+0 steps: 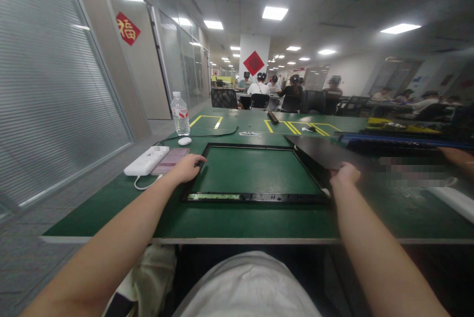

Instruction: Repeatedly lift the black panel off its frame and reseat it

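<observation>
A black rectangular frame (259, 198), which looks like a monitor bezel, lies flat on the green tabletop (255, 171). A strip of green circuit board or similar runs along the left part of its near bar. My left hand (189, 168) is closed at the frame's left bar, fingertips on the rim. Over to the right, my right hand (346, 174) grips the near edge of a thin dark flat panel (318, 151). This panel is tilted and partly overlaps the frame's right side. Its right end is blurred, and the right fingers are partly hidden beneath it.
Left of the frame are a white power bank or box (147, 160) with a cable, a phone (172, 159), a white mouse (184, 141) and a water bottle (180, 114). Another person's hand (459, 156) is at the far right. Several people sit at tables behind.
</observation>
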Motion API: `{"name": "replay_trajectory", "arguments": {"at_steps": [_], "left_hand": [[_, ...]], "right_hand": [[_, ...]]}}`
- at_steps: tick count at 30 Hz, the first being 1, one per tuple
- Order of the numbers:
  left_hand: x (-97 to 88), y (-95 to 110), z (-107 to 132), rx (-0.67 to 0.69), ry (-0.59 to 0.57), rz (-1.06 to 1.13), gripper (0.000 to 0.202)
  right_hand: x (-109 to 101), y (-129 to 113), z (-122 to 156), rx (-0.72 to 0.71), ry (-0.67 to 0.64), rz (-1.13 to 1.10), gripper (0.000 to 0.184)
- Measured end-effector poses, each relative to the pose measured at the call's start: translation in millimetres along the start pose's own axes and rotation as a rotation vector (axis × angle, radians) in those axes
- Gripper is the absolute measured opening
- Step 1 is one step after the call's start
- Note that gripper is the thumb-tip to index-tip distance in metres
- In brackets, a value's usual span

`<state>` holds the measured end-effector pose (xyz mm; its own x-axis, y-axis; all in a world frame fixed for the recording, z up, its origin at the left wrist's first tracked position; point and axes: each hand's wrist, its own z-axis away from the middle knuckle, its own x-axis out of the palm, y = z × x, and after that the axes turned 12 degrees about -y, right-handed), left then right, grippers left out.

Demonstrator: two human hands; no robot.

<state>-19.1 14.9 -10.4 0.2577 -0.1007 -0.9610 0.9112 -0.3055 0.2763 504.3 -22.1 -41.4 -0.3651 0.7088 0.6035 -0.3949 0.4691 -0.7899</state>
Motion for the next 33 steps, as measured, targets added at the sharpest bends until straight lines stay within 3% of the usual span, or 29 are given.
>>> {"name": "replay_trajectory", "arguments": {"at_steps": [3,13,20,27,33], "left_hand": [[-0.5,1.2,0.6,-0.001,-0.004,-0.009,0.049],[-0.5,0.9,0.8,0.006,0.018,0.014,0.048],[0.0,0.1,0.7,0.026,0.037,0.078,0.047],[0.0,0.6,0.5,0.038,0.041,0.089,0.044],[-0.4,0.4,0.0,0.031,0.023,0.049,0.046]], "right_hand": [[0.0,-0.3,3.5,0.004,0.072,0.014,0.036],[-8.8,-8.2,-5.0,0.268,-0.081,-0.067,0.044],[-7.9,-8.1,-3.9,0.255,-0.076,-0.06,0.044],[-7.0,-3.9,-5.4,0.216,-0.286,-0.073,0.043],[-5.4,-6.3,-1.7,0.271,-0.205,-0.049,0.041]]}}
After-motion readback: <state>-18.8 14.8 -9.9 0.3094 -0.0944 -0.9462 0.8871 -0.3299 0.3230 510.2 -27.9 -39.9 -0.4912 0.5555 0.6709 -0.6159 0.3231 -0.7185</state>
